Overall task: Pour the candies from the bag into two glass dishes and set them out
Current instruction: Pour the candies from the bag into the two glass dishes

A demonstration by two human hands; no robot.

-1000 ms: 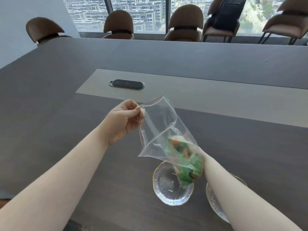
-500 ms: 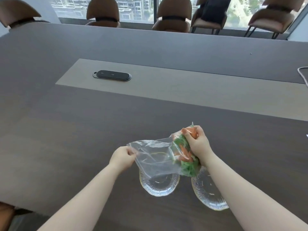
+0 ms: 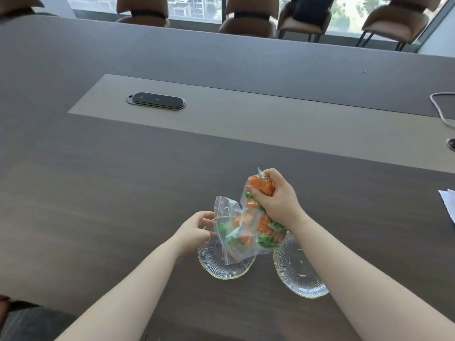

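Observation:
A clear plastic bag (image 3: 242, 232) with orange and green candies hangs upside down over the left glass dish (image 3: 225, 265). My right hand (image 3: 275, 195) grips the bag's raised bottom end, squeezing the candies there. My left hand (image 3: 197, 230) pinches the bag's mouth edge low, just above the left dish. Candies have slid toward the mouth; none lie in either dish. The right glass dish (image 3: 299, 271) sits beside the left one, partly under my right forearm.
The dishes stand near the front of a long dark table (image 3: 98, 193). A black socket panel (image 3: 156, 101) lies in the lighter centre strip. A cable (image 3: 440, 112) and white paper (image 3: 448, 203) sit at the right edge. Chairs (image 3: 248, 18) line the far side.
My right hand has lifted the bag's bottom higher, tipping it steeper. Candies slid down toward the mouth. My left hand lowered the mouth closer to the left dish.

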